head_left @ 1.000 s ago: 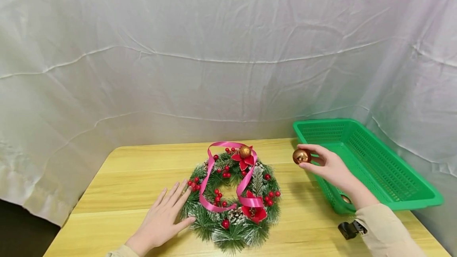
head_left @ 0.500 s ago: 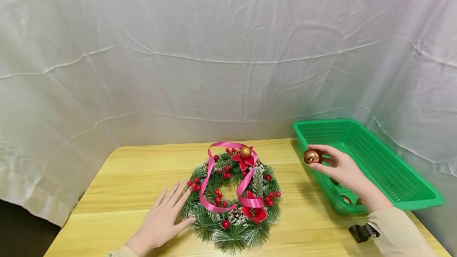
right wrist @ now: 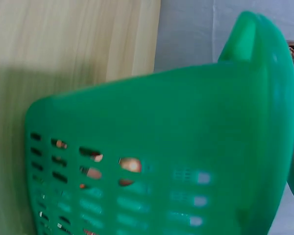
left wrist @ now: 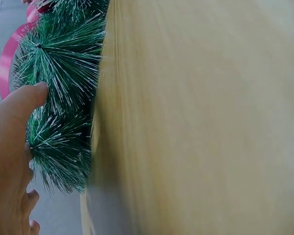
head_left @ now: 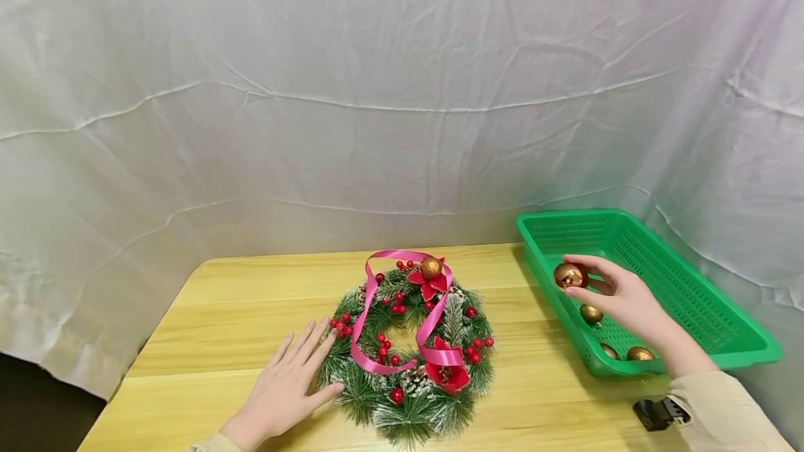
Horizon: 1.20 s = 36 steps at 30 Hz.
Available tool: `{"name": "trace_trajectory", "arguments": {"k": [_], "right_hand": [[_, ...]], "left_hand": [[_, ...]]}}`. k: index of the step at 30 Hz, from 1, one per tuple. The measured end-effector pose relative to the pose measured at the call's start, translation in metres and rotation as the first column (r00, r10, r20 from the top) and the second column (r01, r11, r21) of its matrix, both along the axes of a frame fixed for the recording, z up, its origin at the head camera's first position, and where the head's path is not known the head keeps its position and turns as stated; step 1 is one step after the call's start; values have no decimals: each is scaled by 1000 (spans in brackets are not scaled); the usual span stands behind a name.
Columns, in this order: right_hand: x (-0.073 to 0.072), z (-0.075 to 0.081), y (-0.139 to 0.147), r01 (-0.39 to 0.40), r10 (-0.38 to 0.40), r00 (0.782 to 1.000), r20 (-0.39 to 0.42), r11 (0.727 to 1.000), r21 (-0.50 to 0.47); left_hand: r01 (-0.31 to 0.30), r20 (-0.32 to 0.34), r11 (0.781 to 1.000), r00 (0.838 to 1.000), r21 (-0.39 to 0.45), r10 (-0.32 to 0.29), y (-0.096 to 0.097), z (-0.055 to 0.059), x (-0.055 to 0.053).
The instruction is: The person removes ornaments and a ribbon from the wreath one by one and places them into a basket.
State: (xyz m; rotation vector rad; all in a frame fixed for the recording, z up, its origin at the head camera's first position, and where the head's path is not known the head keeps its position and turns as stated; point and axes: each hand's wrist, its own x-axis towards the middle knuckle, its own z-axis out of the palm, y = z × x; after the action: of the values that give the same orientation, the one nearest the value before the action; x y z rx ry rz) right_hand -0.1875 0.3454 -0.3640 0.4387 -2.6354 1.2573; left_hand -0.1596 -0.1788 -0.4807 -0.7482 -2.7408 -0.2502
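A green wreath [head_left: 358,396] with red berries, red flowers and pine cones lies on the table, a loose pink ribbon [head_left: 369,291] looped over it. Spread flat at its left edge is my left hand [head_left: 283,386], fingers straight, fingertips right at the branches; the left wrist view shows the thumb [left wrist: 32,98] against the needles. My right hand [head_left: 628,302] pinches a shiny copper bauble [head_left: 569,275] between thumb and fingers, over the left side of the green basket [head_left: 710,298]. A glittery gold ball [head_left: 431,267] sits on the wreath's upper red flower.
Inside the basket, near its front left corner, lie several gold baubles [head_left: 640,353]. A pale cloth [head_left: 402,124] hangs behind the wooden table [head_left: 220,326]. In the right wrist view the basket's perforated wall [right wrist: 152,112] fills much of the frame.
My right hand has moved right with the copper bauble, from beside the basket to over it, and more baubles in the basket now show. My left hand and the wreath have stayed put.
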Motion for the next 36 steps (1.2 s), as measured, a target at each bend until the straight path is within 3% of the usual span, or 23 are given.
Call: {"name": "trace_trajectory", "arguments": {"k": [13, 26, 36], "right_hand": [[5, -5, 25, 42, -42, 999, 32, 999, 13], [9, -10, 43, 84, -85, 994, 66, 996, 16], [10, -16, 53, 103, -104, 990, 90, 995, 15]], "left_hand": [[3, -3, 1000, 1000, 2, -3, 0, 0, 0], [29, -64, 999, 998, 26, -27, 1, -1, 0], [16, -6, 1000, 1000, 0, -16, 0, 0, -1]]}}
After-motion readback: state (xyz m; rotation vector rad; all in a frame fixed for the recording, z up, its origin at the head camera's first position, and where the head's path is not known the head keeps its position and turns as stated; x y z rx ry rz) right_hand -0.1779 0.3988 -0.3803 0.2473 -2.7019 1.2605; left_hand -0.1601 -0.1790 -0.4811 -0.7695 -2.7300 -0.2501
